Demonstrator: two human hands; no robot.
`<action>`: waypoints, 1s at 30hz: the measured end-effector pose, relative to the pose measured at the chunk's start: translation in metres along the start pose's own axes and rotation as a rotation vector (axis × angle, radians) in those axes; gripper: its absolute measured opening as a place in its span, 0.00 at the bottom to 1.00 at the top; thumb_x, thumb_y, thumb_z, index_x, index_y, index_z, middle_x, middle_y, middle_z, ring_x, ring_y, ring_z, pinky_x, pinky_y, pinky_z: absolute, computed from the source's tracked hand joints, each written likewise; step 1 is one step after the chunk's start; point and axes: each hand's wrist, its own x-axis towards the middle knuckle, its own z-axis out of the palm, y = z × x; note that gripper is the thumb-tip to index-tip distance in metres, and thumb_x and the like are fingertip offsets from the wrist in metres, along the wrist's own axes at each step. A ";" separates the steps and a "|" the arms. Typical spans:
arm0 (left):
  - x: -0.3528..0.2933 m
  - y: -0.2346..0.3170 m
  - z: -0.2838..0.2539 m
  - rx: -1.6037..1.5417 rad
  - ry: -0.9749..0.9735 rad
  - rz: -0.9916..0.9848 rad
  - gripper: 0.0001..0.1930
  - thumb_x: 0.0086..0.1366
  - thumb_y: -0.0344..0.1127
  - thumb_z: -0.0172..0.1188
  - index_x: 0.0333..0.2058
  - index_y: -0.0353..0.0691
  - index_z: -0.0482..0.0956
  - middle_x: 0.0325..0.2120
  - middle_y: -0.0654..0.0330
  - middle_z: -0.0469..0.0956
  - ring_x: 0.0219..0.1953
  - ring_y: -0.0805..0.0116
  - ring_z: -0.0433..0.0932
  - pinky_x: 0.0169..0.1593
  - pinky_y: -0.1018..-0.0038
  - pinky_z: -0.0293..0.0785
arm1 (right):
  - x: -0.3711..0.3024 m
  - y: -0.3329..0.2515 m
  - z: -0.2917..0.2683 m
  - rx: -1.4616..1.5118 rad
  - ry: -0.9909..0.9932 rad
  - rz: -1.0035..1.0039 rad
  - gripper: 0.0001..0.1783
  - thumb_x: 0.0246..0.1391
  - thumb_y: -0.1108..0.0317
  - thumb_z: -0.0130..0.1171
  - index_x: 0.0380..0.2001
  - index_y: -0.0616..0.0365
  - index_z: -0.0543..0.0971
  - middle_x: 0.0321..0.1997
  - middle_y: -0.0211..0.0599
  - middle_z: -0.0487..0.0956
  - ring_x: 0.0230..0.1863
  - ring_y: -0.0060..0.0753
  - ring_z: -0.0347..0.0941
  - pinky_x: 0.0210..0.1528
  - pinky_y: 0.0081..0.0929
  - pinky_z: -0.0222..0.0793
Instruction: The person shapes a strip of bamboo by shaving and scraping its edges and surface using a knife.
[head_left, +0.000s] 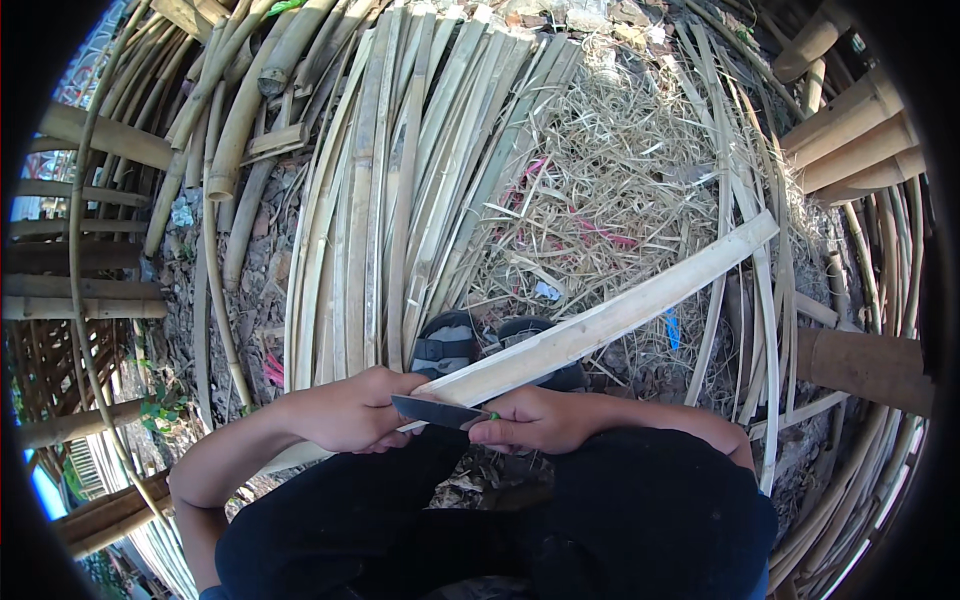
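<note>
A long pale bamboo strip (610,315) slants across my lap, from low on the left to its far end at the upper right. My left hand (355,410) is closed round its near part, and the strip shows again past that wrist. In my right hand (535,418) I grip a knife (438,411) by its handle, which is mostly hidden in the fist. The dark blade points left, lying over the strip's edge close to my left fingers.
Many split bamboo strips (400,180) lie side by side ahead on the left. Curly shavings (620,180) cover the ground to their right. Thick bamboo poles (850,135) are stacked at the right, with more poles (110,135) at the left. My sandalled foot (445,345) is just beyond the hands.
</note>
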 end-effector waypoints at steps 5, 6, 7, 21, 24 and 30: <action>-0.002 0.005 0.000 0.023 -0.017 -0.004 0.07 0.70 0.28 0.41 0.40 0.35 0.68 0.18 0.67 0.68 0.19 0.80 0.67 0.21 0.81 0.64 | -0.006 -0.005 0.001 -0.138 0.116 -0.008 0.25 0.67 0.51 0.47 0.25 0.62 0.74 0.20 0.26 0.69 0.24 0.18 0.65 0.28 0.22 0.62; -0.003 0.005 0.000 0.025 -0.015 -0.007 0.07 0.70 0.28 0.41 0.40 0.35 0.68 0.18 0.67 0.68 0.19 0.80 0.67 0.21 0.81 0.64 | -0.007 -0.008 0.002 -0.136 0.115 -0.011 0.25 0.67 0.51 0.47 0.25 0.62 0.74 0.20 0.26 0.69 0.24 0.18 0.65 0.28 0.22 0.62; -0.004 0.004 0.000 0.044 -0.011 0.033 0.07 0.69 0.28 0.41 0.40 0.35 0.68 0.18 0.66 0.68 0.19 0.80 0.67 0.21 0.81 0.65 | -0.007 -0.012 0.003 -0.126 0.128 -0.004 0.25 0.67 0.51 0.48 0.26 0.63 0.74 0.20 0.26 0.70 0.24 0.19 0.66 0.28 0.23 0.63; -0.007 0.002 0.002 0.035 0.012 -0.009 0.10 0.73 0.32 0.39 0.46 0.35 0.67 0.18 0.67 0.67 0.19 0.79 0.67 0.24 0.78 0.67 | -0.011 -0.008 0.002 -0.216 0.255 -0.122 0.25 0.66 0.52 0.50 0.25 0.65 0.76 0.18 0.30 0.70 0.22 0.19 0.65 0.26 0.25 0.62; -0.011 -0.002 0.000 0.048 0.036 -0.022 0.14 0.76 0.42 0.40 0.42 0.36 0.67 0.17 0.68 0.66 0.19 0.79 0.65 0.23 0.78 0.66 | -0.015 -0.007 -0.001 -0.203 0.256 -0.002 0.25 0.66 0.51 0.50 0.25 0.64 0.76 0.17 0.28 0.69 0.21 0.18 0.62 0.25 0.24 0.59; -0.030 -0.017 -0.011 -0.039 0.094 -0.080 0.20 0.75 0.50 0.40 0.36 0.37 0.67 0.15 0.68 0.64 0.17 0.80 0.64 0.21 0.79 0.64 | -0.029 -0.004 -0.007 -0.123 0.526 -0.133 0.25 0.68 0.52 0.46 0.22 0.60 0.70 0.16 0.22 0.62 0.18 0.16 0.55 0.21 0.21 0.53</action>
